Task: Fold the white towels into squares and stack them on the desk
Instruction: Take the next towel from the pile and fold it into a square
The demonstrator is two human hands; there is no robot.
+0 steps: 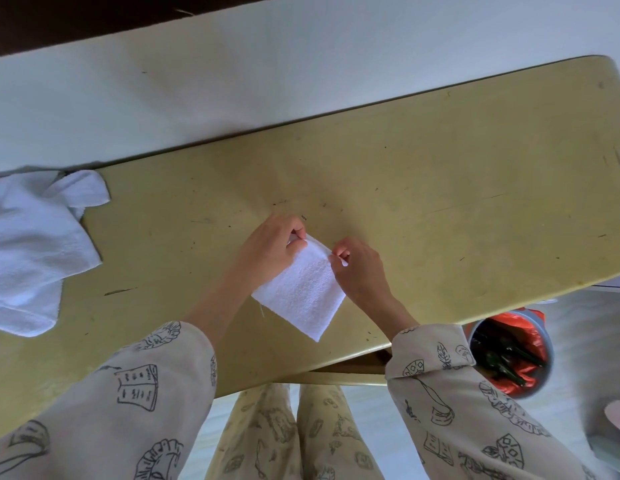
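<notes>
A small white towel, folded to a near square, lies on the yellow-green desk near its front edge. My left hand pinches the towel's far left corner. My right hand pinches the far right corner, fingers curled. Both hands hold the far edge just off the desk while the rest of the towel lies flat. A pile of loose, unfolded white towels sits at the desk's left end, partly hanging past the frame edge.
A white wall runs along the desk's far side. A grey bin with red and dark contents stands on the floor at the right, below the desk's front edge. My legs are under the desk.
</notes>
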